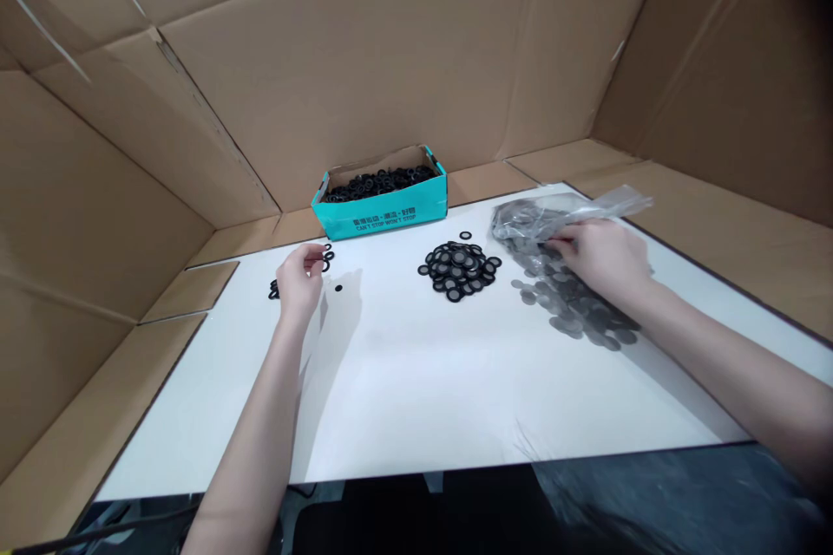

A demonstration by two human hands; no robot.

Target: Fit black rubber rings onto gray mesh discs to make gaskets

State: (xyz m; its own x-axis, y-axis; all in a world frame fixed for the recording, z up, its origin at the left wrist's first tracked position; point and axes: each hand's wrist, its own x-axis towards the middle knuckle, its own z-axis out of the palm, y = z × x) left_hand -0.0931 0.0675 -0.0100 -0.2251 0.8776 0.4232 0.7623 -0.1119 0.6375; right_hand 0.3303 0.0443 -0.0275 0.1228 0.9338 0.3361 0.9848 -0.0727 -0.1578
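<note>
My left hand point(300, 276) is raised over the left side of the white table, its fingers drawn together. Right by its fingertips are several black rings point(329, 257); what the fingers pinch, if anything, cannot be made out. More black rings point(273, 289) show partly behind that hand. My right hand point(602, 256) has its fingertips pressed together against a clear plastic bag point(521, 221). Thin grey discs point(579, 308) spill from the bag onto the table beneath that hand. Between the hands lies a heap of black rings with grey centres point(459, 269).
At the back stands a turquoise box point(390, 210) filled with black rings. One small dark disc point(338, 288) lies right of my left hand, and a single grey-centred ring point(465, 235) sits behind the heap. Cardboard walls point(390, 61) enclose the white table point(416, 390) at the back and sides.
</note>
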